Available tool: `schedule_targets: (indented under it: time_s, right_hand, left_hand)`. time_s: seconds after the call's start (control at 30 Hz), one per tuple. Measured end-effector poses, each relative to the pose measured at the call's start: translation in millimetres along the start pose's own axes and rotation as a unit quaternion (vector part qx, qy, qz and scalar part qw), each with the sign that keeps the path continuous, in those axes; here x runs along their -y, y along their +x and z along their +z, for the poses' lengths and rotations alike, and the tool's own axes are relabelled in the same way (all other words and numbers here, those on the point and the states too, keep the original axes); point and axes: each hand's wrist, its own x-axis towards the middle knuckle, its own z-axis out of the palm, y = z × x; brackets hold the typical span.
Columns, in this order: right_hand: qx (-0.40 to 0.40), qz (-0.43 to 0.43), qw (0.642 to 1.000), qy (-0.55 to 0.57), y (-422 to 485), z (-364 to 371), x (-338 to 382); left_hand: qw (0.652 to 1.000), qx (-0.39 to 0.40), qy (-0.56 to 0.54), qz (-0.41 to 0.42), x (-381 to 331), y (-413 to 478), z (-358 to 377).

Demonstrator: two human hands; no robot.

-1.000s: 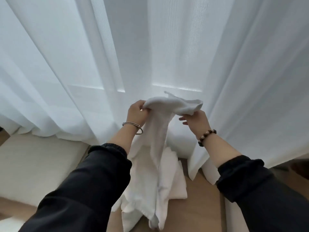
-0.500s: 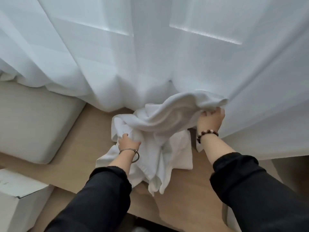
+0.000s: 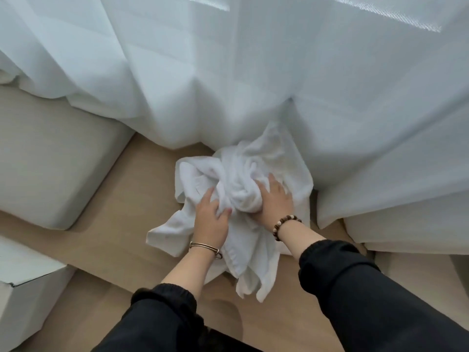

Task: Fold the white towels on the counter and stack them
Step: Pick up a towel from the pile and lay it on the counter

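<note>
The white towels (image 3: 243, 171) lie in a soft, crumpled heap on the smooth, pale wood counter (image 3: 121, 224), and their far edge touches the sheer, pleated curtain (image 3: 228, 72). The left hand (image 3: 212, 221) pinches a thick terry fold, and the right hand (image 3: 275, 199) is curled round the same rolled bunch.

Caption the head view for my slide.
Left hand and right hand hold crumpled white towels on the wooden counter below sheer curtains.
</note>
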Motion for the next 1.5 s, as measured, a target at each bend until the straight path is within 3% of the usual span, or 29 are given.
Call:
schedule_targets:
  time_s: [0.17,0.27,0.37,0.43,0.5,0.63,0.7,0.8,0.87,1.0,1.2,1.27,1.37,1.47,1.5]
  right_hand:
    - [-0.099,0.076,0.987,0.097,9,-6,-12]
    - [-0.137,0.112,0.981,0.084,14,-29,-22]
    - [-0.113,0.147,0.976,0.115,15,-54,-36]
    - [-0.1,0.121,0.963,0.219,11,-74,-42]
    - [-0.125,0.022,0.953,0.277,0,-96,-42]
    - [-0.137,-0.105,0.974,0.149,-35,-134,-5]
    - [-0.19,-0.104,0.952,0.215,-48,-151,16]
    - [-0.162,-0.014,0.903,0.398,-47,-176,26]
    - [-0.154,0.022,0.88,0.449,-42,-189,23]
    - [-0.162,0.003,0.844,0.511,-50,-228,19]
    - [-0.129,-0.084,0.813,0.562,-75,-283,19]
    - [-0.126,-0.096,0.794,0.586,-87,-299,17]
    - [-0.115,-0.112,0.738,0.656,-106,-318,14]
    - [-0.073,-0.147,0.69,0.705,-122,-338,3]
    - [-0.046,-0.153,0.69,0.706,-126,-343,-4]
  left_hand:
    - [0.972,0.008,-0.213,-0.098,-46,11,-17]
    - [0.959,0.027,-0.269,-0.085,-88,22,-21]
    - [0.958,0.048,-0.281,-0.028,-126,28,-31]
    - [0.961,0.058,-0.269,0.014,-144,30,-40]
    - [0.967,0.07,-0.24,0.043,-159,29,-48]
    - [0.972,0.103,-0.2,0.071,-196,17,-51]
    - [0.971,0.101,-0.201,0.081,-214,13,-49]
    - [0.96,0.11,-0.244,0.079,-228,15,-54]
    - [0.969,0.12,-0.194,0.094,-226,18,-63]
    - [0.983,0.158,-0.042,0.087,-217,17,-73]
    - [0.976,0.168,-0.05,0.127,-259,10,-69]
    - [0.98,0.152,0.006,0.128,-279,12,-70]
    - [0.97,0.097,0.139,0.173,-307,11,-75]
    - [0.966,0.042,0.135,0.218,-328,10,-79]
    - [0.962,0.02,0.148,0.227,-335,9,-81]
